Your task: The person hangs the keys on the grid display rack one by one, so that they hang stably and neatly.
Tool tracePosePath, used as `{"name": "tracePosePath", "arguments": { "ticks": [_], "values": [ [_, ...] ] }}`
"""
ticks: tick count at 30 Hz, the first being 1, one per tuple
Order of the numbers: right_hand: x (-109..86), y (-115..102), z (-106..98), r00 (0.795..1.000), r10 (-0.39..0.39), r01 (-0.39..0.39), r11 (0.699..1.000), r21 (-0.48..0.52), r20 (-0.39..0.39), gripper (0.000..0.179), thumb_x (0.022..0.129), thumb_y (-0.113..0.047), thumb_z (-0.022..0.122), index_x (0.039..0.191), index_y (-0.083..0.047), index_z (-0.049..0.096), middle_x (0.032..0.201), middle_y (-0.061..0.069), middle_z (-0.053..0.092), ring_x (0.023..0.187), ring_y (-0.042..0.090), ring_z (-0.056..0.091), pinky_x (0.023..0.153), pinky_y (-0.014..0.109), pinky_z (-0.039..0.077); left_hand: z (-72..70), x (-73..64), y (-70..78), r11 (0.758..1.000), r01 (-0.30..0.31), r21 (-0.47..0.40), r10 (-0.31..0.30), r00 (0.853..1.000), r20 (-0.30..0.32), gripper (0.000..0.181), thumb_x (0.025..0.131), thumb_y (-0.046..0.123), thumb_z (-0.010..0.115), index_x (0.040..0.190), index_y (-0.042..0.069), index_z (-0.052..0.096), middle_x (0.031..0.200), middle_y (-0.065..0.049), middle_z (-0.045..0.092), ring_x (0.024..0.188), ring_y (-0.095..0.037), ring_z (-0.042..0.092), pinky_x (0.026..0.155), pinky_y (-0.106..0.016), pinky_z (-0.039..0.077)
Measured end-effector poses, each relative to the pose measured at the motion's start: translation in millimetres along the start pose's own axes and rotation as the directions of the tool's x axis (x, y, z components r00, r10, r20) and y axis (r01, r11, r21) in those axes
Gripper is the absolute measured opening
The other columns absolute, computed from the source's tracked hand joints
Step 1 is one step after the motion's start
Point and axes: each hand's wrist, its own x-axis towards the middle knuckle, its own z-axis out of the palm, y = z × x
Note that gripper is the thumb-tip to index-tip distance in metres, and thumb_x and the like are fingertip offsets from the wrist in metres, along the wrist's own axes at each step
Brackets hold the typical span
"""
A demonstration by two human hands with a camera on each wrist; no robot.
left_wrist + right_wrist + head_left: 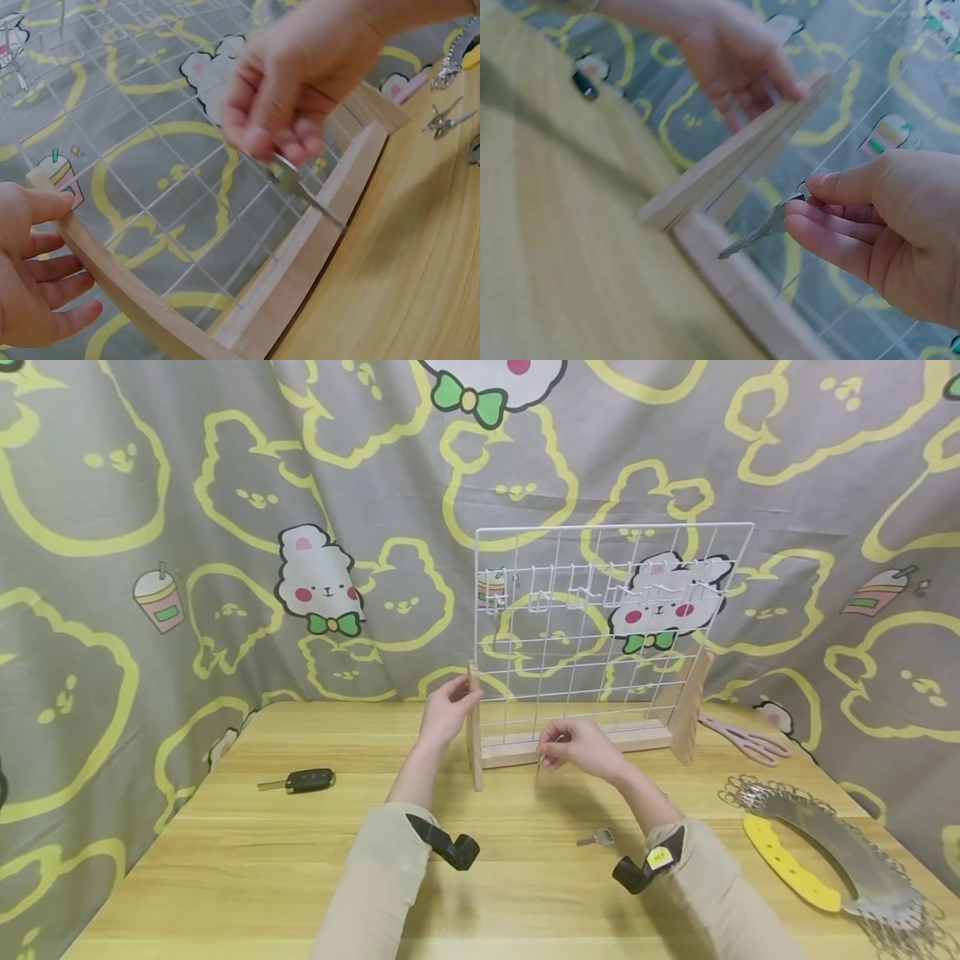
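Note:
My left hand grips the left wooden side post of a white wire grid rack near its top, the thumb on its edge. Lower down, in front of the rack's wooden base bar, my right hand pinches a metal key by its head and small ring. The key's blade points down and away from the fingertips. Several white hooks hang in a row across the grid. Something small and metallic hangs at the leftmost hook, its shape hard to make out.
A loose key lies before my right forearm. Farther left lies a black car key. To the right are pink scissors and a yellow-handled curved metal piece edged with several wire rings. A patterned curtain hangs behind the table.

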Motion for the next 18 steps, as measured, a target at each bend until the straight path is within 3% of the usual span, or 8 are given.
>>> {"name": "tracePosePath", "arguments": {
  "ticks": [7,10,18],
  "values": [
    [5.6,-32.3,-18.1,0.996,-0.055,0.058,0.997,0.046,-0.066,0.014,0.087,0.003,0.059,0.095,0.014,0.057,0.08,0.014,0.063,0.071,0.024,0.065,0.072,0.043,0.056,-0.4,0.6,-0.7,1.0,-0.002,0.016,0.001,1.0,0.001,0.052,0.088,0.019,0.064,0.134,0.003,0.046,0.13,-0.014,0.052,0.12,-0.027,0.048,0.104,-0.037,0.036],
    [7.1,-45.8,-25.5,0.994,-0.058,0.06,0.998,0.022,-0.097,0.013,0.087,0.001,0.06,0.095,0.011,0.059,0.08,0.015,0.064,0.07,0.021,0.065,0.074,0.046,0.055,0.0,-0.5,-0.1,1.0,0.002,0.017,-0.002,1.0,-0.001,0.052,0.088,0.019,0.064,0.134,0.003,0.046,0.13,-0.014,0.053,0.12,-0.026,0.048,0.104,-0.038,0.036],
    [12.8,-78.9,-40.5,0.981,-0.093,0.088,0.995,-0.039,-0.169,0.012,0.088,-0.002,0.06,0.095,0.008,0.059,0.081,0.016,0.064,0.071,0.02,0.065,0.072,0.037,0.056,-0.3,-0.2,0.1,1.0,0.002,0.004,-0.002,1.0,-0.002,0.052,0.088,0.019,0.064,0.134,0.002,0.046,0.129,-0.015,0.052,0.12,-0.027,0.047,0.104,-0.038,0.036]
  ]
}}
